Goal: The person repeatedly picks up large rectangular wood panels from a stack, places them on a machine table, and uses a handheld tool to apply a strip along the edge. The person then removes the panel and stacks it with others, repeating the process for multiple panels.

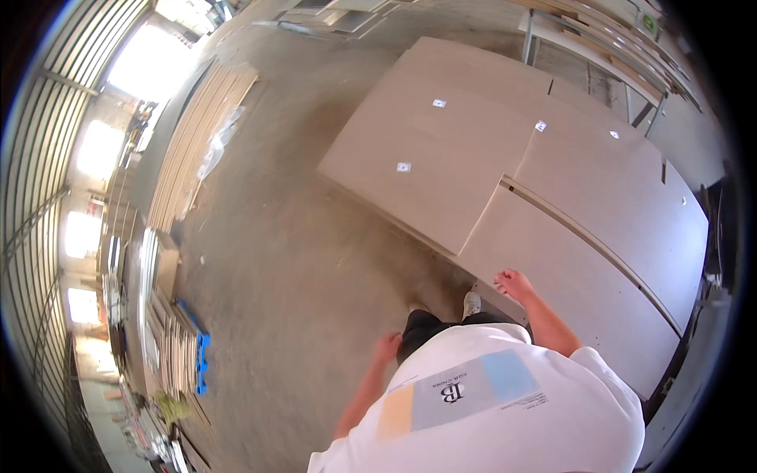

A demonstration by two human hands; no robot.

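A big grey floor [276, 260] spreads out on the left. Wide brown boards [568, 276] lie flat on the right, with a long gap near their middle. A pile of long planks [197, 134] sits far left. The right hand [512, 285], half open with curled fingers, looks empty above the boards' near edge. The left hand [388, 347] is too blurry to tell if it is open or holding something.
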